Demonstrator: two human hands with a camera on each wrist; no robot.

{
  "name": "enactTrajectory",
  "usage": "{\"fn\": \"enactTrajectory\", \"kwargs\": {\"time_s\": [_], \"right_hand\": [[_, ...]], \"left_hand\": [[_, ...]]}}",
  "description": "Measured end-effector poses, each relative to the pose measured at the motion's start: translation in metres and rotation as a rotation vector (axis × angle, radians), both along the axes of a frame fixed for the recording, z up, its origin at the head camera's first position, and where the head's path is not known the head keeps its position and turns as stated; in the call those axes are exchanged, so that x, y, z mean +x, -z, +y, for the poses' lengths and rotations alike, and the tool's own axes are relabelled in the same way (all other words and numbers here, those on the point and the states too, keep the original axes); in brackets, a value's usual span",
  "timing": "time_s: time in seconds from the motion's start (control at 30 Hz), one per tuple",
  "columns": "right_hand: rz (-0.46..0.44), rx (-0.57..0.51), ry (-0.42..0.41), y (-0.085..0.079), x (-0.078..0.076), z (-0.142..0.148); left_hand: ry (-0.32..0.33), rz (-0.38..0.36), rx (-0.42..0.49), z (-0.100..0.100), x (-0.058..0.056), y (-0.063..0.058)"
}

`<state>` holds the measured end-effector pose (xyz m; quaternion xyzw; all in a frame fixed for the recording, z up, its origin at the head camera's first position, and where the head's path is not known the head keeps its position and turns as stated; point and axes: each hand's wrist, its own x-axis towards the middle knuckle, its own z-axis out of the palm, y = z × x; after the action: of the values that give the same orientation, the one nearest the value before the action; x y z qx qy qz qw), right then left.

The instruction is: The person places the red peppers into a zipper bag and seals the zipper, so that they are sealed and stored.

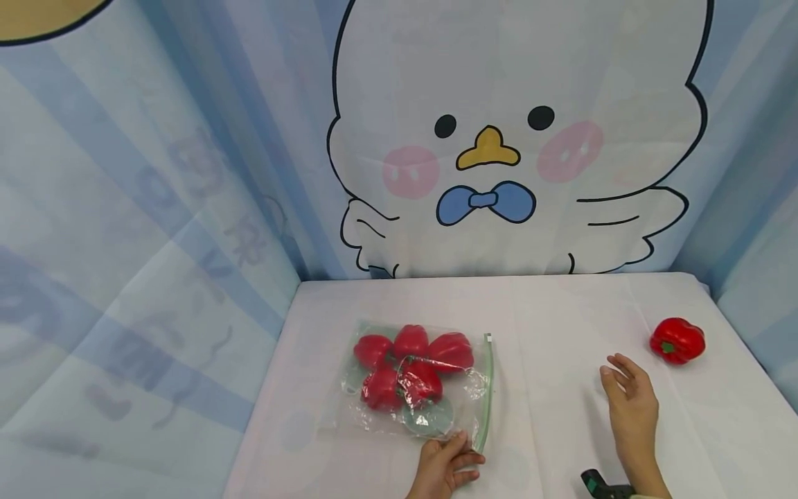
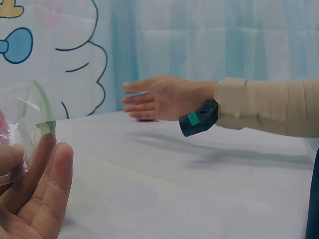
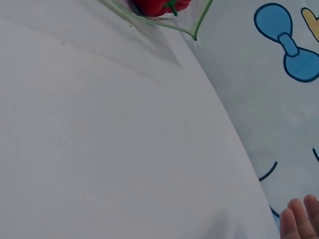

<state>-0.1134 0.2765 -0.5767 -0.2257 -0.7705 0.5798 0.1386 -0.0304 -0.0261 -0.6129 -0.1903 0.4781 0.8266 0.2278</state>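
Observation:
A clear zip bag (image 1: 464, 409) with several red bell peppers (image 1: 411, 371) inside lies on the left half of the table, its green-edged opening (image 1: 488, 388) facing right. My left hand (image 1: 444, 466) pinches the bag's near edge by that opening between thumb and forefinger, other fingers loosely bent. In the left wrist view, the bag's film (image 2: 37, 107) rises from those fingers. My right hand (image 1: 632, 409) is empty, fingers relaxed, just left of and nearer than a single red bell pepper (image 1: 677, 341). Only fingertips (image 3: 299, 219) of it show in the right wrist view.
A white cloth covers the table (image 1: 548, 326). Behind it hangs a pale blue curtain (image 1: 517, 69) printed with a cartoon bird, and more curtain stands at both sides. A black wrist camera (image 1: 605, 485) sits on the right wrist.

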Motion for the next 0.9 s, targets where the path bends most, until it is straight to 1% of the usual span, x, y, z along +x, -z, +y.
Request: {"fn": "enactTrajectory", "kwargs": {"time_s": [0.07,0.13,0.3,0.37,0.43,0.53,0.63,0.77,0.9], "right_hand": [[-0.004,0.010,0.020,0.000,0.000,0.003],[0.009,-0.008,0.048,0.000,-0.002,0.007],[-0.003,-0.028,0.113,0.000,-0.005,0.015],[-0.027,-0.005,0.131,-0.001,-0.005,0.017],[-0.027,0.013,0.149,-0.002,-0.006,0.020],[-0.023,0.012,0.176,-0.003,-0.008,0.026],[-0.007,0.004,0.208,-0.002,-0.011,0.034],[0.035,0.022,0.248,-0.002,-0.014,0.043],[0.065,0.034,0.270,0.000,-0.017,0.052]], "left_hand": [[0.002,0.001,-0.001,0.000,0.000,0.000],[0.003,0.000,-0.001,0.000,0.000,0.001],[0.003,0.000,-0.002,0.000,0.000,0.001],[0.002,-0.001,-0.005,0.000,0.000,0.001],[0.000,0.000,-0.008,0.000,0.000,0.000],[0.000,0.001,-0.007,0.000,0.000,0.000],[0.005,0.002,-0.001,0.000,-0.001,-0.001],[0.007,0.002,0.005,-0.001,-0.002,0.000],[0.006,0.005,0.005,0.000,-0.001,0.001]]}}
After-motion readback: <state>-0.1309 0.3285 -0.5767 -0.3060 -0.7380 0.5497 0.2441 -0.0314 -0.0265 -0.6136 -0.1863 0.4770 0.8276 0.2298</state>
